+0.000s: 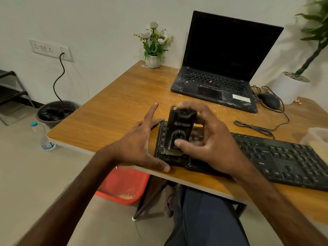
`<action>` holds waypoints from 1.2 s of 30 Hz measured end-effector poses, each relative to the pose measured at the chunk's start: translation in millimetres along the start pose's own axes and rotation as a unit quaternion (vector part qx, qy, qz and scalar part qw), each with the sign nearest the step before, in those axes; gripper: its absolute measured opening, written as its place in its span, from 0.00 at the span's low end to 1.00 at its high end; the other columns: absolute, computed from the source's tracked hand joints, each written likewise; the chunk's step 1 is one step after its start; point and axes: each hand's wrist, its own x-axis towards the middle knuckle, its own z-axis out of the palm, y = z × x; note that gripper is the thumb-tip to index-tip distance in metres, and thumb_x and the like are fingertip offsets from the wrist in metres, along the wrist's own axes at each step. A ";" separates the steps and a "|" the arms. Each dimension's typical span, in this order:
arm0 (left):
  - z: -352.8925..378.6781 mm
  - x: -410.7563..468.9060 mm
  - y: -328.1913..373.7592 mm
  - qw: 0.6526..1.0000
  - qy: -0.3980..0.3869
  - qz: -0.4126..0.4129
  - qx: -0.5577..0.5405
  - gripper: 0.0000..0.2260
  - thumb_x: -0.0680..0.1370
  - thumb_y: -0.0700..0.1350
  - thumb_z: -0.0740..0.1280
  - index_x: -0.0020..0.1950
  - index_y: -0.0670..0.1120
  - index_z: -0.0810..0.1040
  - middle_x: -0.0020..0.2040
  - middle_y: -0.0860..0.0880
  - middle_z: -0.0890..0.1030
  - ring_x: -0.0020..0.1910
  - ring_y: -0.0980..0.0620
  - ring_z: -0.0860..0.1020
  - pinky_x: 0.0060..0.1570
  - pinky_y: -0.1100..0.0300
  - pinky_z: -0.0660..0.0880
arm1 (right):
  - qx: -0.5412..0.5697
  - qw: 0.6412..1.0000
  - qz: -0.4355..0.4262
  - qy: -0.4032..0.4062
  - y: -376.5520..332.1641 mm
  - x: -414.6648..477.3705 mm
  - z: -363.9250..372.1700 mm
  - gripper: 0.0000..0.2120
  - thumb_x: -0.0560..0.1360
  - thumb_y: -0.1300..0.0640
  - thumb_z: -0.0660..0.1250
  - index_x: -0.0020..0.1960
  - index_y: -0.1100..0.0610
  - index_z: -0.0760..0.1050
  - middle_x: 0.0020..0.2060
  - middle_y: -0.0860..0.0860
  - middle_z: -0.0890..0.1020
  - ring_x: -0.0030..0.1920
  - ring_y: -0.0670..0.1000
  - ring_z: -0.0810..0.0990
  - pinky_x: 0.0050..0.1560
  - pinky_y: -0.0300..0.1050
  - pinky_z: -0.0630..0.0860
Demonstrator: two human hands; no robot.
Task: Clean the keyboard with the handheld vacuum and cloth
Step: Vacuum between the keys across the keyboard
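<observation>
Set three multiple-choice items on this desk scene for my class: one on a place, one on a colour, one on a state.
1. Where does the handheld vacuum stand?
A. on the left end of the keyboard
B. on a chair
C. in a drawer

2. What colour is the bin under the table?
A. blue
B. red
C. green

3. How is the laptop?
A. shut
B. open, screen dark
C. open, screen bright

Answers:
1 A, the right hand holds it upright on the keys.
2 B, it shows red below the table edge.
3 B, the lid is up and the screen is black.
</observation>
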 end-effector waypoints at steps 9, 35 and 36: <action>1.4 -0.6 2.0 0.999 0.016 0.010 0.049 0.68 0.55 0.72 0.77 0.76 0.64 0.28 0.79 0.60 0.59 0.77 0.61 0.57 0.79 0.44 0.52 | -0.176 0.977 0.029 0.119 21.9 4.5 -27.7 0.33 0.72 0.59 0.75 0.71 0.42 0.65 0.59 0.41 0.74 0.51 0.46 0.81 0.39 0.35 0.82; 3.2 1.7 0.2 0.999 0.037 0.015 -0.004 0.71 0.53 0.67 0.83 0.77 0.67 0.32 0.78 0.60 0.62 0.77 0.56 0.62 0.74 0.44 0.65 | -0.140 0.988 -0.045 0.053 26.7 48.8 1.2 0.30 0.74 0.60 0.74 0.71 0.49 0.66 0.62 0.45 0.75 0.57 0.44 0.79 0.47 0.36 0.81; 3.1 1.6 1.2 0.999 0.040 0.023 -0.006 0.70 0.54 0.65 0.84 0.78 0.65 0.34 0.77 0.60 0.62 0.76 0.56 0.63 0.73 0.45 0.67 | -0.132 0.989 -0.059 0.044 22.8 45.3 9.2 0.30 0.74 0.60 0.74 0.71 0.49 0.66 0.62 0.45 0.75 0.57 0.44 0.79 0.47 0.36 0.81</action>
